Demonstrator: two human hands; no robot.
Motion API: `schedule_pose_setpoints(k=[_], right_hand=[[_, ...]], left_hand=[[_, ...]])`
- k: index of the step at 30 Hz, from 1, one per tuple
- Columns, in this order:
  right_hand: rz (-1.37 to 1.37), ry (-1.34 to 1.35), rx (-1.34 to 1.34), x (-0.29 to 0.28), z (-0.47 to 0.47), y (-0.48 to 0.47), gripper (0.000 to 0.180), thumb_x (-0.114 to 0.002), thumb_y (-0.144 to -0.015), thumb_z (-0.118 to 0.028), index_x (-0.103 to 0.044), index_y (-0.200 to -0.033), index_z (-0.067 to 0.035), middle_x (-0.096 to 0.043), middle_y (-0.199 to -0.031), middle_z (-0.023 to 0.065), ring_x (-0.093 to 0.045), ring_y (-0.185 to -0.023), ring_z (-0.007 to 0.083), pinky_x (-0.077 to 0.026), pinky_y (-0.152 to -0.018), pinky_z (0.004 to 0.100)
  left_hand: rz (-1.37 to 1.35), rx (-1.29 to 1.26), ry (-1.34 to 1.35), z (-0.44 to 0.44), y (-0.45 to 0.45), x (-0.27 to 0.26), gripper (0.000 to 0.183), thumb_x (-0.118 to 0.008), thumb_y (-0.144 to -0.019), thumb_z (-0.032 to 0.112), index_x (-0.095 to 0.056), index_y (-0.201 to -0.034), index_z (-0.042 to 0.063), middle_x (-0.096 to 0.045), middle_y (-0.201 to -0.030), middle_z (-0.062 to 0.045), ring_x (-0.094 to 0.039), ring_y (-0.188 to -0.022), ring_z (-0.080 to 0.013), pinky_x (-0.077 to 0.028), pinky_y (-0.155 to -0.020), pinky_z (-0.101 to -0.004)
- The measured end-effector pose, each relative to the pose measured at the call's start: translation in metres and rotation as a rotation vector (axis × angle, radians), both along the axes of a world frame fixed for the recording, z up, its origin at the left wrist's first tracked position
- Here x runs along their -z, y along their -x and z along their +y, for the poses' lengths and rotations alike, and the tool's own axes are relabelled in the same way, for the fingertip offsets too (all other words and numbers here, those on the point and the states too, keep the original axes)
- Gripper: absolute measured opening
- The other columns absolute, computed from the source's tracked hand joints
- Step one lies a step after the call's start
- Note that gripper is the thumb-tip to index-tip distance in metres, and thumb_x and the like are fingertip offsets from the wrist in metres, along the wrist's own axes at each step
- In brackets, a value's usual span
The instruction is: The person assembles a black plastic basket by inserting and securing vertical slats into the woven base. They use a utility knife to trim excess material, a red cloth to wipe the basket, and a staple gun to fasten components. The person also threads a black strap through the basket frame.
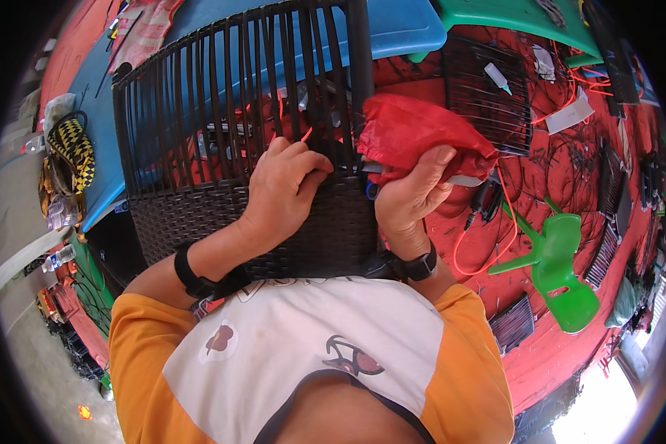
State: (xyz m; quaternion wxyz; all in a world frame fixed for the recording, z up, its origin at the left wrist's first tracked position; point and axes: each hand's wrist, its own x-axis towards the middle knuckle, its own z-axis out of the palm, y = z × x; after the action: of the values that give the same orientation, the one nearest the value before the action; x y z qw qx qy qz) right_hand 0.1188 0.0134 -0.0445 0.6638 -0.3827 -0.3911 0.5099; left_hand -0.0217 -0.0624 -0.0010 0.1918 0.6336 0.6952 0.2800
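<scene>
A dark-brown woven wicker panel (pixel 200 216) stands in front of my body, its lower part closely woven and its upper part open with loose upright strips (pixel 227 83). My left hand (pixel 280 188) is at the top of the weave, thumb and forefinger brought together. Whether a strip is pinched between them is hidden. In my right hand (pixel 410 194) is a crumpled red cloth or plastic bag (pixel 416 133), held beside the panel's right post (pixel 359 61). A greyish flat end (pixel 465 180) shows under the red material, and a narrow metallic tip pokes out towards the panel.
Behind the panel is a blue plastic table (pixel 399 33); a green table (pixel 521 16) stands at upper right. A green plastic chair (pixel 560 272) lies on the red floor. An orange cord (pixel 515 222), a white bottle (pixel 497 77) and other strip-wound frames (pixel 488 94) are at right.
</scene>
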Motion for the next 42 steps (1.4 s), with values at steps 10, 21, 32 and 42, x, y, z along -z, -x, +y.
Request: schedule_pose_setpoints(k=[10, 21, 32, 42], right_hand=[[0.138, -0.06, -0.061, -0.002, -0.001, 0.021, 0.019, -0.052, -0.105, -0.016, -0.062, -0.094, -0.004, -0.06, -0.088, -0.0029, -0.052, -0.08, 0.0066, -0.044, -0.071, 0.0227], [0.203, -0.046, -0.3, -0.009, 0.008, 0.064, 0.02, -0.048, -0.106, -0.014, -0.058, -0.092, -0.005, -0.058, -0.085, -0.0043, -0.05, -0.076, 0.0052, -0.04, -0.065, 0.0214], [-0.493, -0.178, -0.707, -0.043, 0.044, 0.001, 0.009, -0.07, -0.095, -0.01, -0.067, -0.099, -0.002, -0.068, -0.088, 0.0035, -0.064, -0.082, 0.0122, -0.05, -0.072, 0.0267], [-0.22, -0.265, -0.422, -0.056, 0.074, -0.035, 0.035, -0.045, -0.105, -0.012, -0.049, -0.072, -0.001, -0.055, -0.068, 0.007, -0.058, -0.064, 0.0197, -0.048, -0.061, 0.0319]], left_hand=[[0.082, -0.091, -0.27, -0.022, -0.012, 0.015, 0.024, -0.074, -0.075, -0.002, -0.073, -0.096, 0.009, -0.056, -0.082, -0.005, -0.05, -0.08, -0.0262, -0.04, -0.069, -0.0363], [0.093, -0.237, -0.289, -0.029, 0.015, 0.026, 0.033, -0.082, -0.07, 0.004, -0.073, -0.101, 0.01, -0.055, -0.085, -0.005, -0.048, -0.083, -0.0257, -0.04, -0.07, -0.0356], [0.107, -0.183, -0.271, -0.029, 0.023, 0.032, 0.035, -0.082, -0.071, 0.006, -0.075, -0.105, 0.012, -0.055, -0.088, -0.006, -0.049, -0.084, -0.0258, -0.04, -0.072, -0.0361], [0.123, -0.194, -0.283, -0.029, 0.019, 0.035, 0.031, -0.081, -0.072, 0.008, -0.076, -0.103, 0.014, -0.056, -0.089, -0.005, -0.05, -0.085, -0.0262, -0.041, -0.073, -0.0369]])
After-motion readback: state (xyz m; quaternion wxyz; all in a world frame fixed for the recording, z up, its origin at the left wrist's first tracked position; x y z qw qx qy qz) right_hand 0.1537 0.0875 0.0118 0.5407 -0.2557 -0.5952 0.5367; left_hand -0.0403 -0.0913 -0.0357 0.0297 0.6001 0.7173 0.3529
